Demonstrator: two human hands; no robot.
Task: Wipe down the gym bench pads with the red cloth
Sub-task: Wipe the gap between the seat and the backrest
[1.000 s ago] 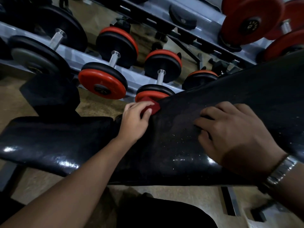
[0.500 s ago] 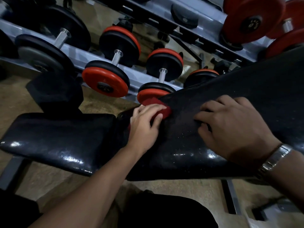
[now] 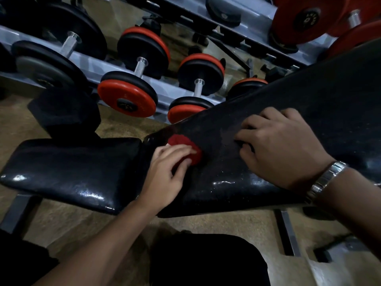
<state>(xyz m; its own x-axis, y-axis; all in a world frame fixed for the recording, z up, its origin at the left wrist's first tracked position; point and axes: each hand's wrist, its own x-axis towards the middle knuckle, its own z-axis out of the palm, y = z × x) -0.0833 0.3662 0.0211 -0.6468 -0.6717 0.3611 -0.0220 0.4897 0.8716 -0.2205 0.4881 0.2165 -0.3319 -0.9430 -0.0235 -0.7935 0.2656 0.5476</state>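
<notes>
- The red cloth [image 3: 182, 141] lies bunched on the lower end of the tilted back pad [image 3: 321, 93], close to the gap where that pad meets the flat seat pad [image 3: 68, 168].
- Our left hand [image 3: 165, 174] covers the near side of the cloth. Its fingers are curled over the wad and held close together, and the thumb tucks in against the cloth's right edge, so we grip it and press it onto the pad.
- Our right hand [image 3: 284, 151] rests further up the same pad, well apart from the cloth. Its fingers are bent and slightly spread, with their tips on the black surface, and it holds nothing.
- A metal watch [image 3: 325, 179] sits on the right wrist.
- Both pads are glossy black, with bright glints along their near edges.
- Behind the bench, red and black dumbbells [image 3: 127, 100] sit on a grey rack [image 3: 90, 62].
- A brown floor [image 3: 206, 221] shows under the bench.
</notes>
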